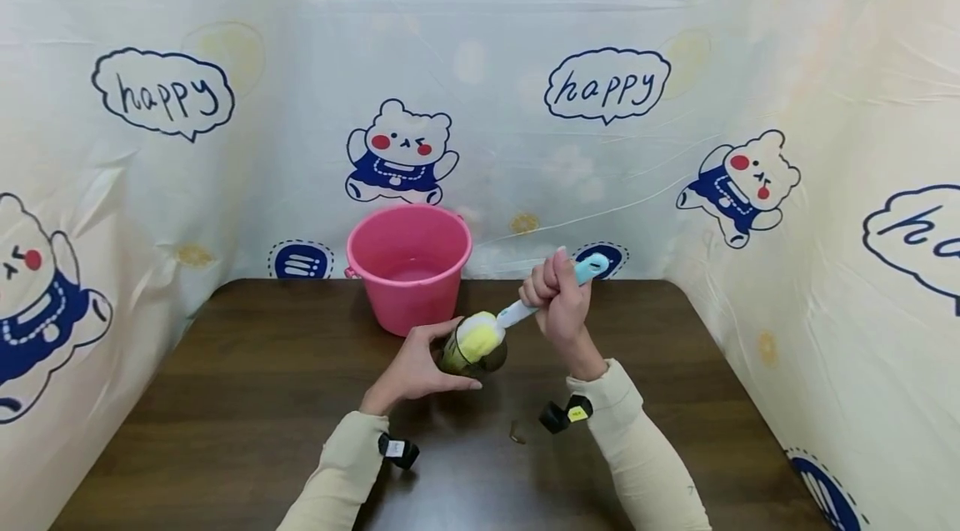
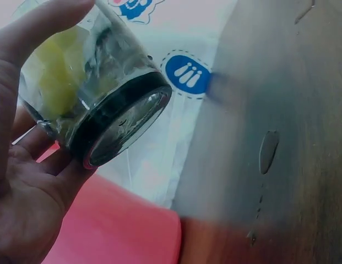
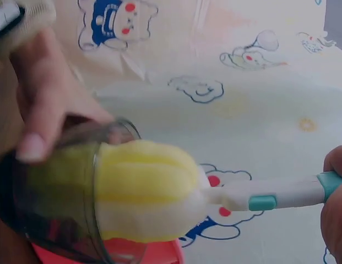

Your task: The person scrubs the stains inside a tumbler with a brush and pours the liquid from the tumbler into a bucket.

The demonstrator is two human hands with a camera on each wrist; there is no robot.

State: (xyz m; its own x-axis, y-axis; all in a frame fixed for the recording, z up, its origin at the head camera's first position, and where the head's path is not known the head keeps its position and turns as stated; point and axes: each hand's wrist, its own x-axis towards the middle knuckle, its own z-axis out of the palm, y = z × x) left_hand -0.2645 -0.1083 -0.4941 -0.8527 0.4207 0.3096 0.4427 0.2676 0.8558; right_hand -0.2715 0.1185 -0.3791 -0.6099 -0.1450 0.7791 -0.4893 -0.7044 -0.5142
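Note:
My left hand (image 1: 420, 364) grips a dark see-through glass (image 2: 113, 82) by its side, tilted above the table, its thick base toward the left wrist camera. My right hand (image 1: 558, 302) holds a sponge cup brush by its blue and white handle (image 3: 281, 192). The brush's yellow and white sponge head (image 3: 148, 187) sits partly inside the glass, the rest bulging out past the rim. Through the glass wall, yellow sponge shows in the left wrist view.
A pink bucket (image 1: 411, 281) stands at the back of the brown wooden table (image 1: 247, 398), just behind the left hand. Small wet spots (image 1: 517, 432) lie on the tabletop. A printed curtain (image 1: 495, 31) surrounds the table at the back and sides.

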